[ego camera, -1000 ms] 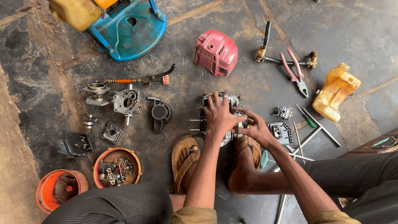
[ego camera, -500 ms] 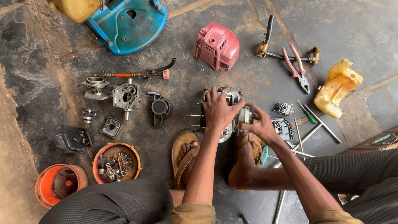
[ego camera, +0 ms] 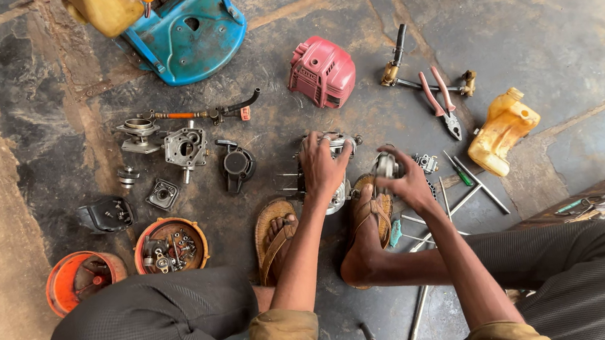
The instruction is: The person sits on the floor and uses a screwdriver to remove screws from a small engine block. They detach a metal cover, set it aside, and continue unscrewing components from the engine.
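Note:
I squat over a stone floor with small engine parts spread around. My left hand (ego camera: 323, 164) grips the top of a grey metal engine block (ego camera: 328, 146) that stands on the floor between my sandalled feet (ego camera: 274, 236). My right hand (ego camera: 404, 180) holds a small round metal part (ego camera: 384, 165) just right of the block, above my right sandal (ego camera: 369, 212). Thin studs stick out of the block's left side.
A red engine cover (ego camera: 321, 71), pliers (ego camera: 439, 101), a yellow tank (ego camera: 501, 130), screwdrivers (ego camera: 460, 171) and rods lie to the right. Carburettor parts (ego camera: 184, 146), a black cover (ego camera: 237, 164) and two orange bowls (ego camera: 170, 245) of small parts sit left. A blue stool (ego camera: 182, 31) stands behind.
Both hands have stayed on the engine block area; my right hand has shifted slightly right and lifted the small round part away from the block.

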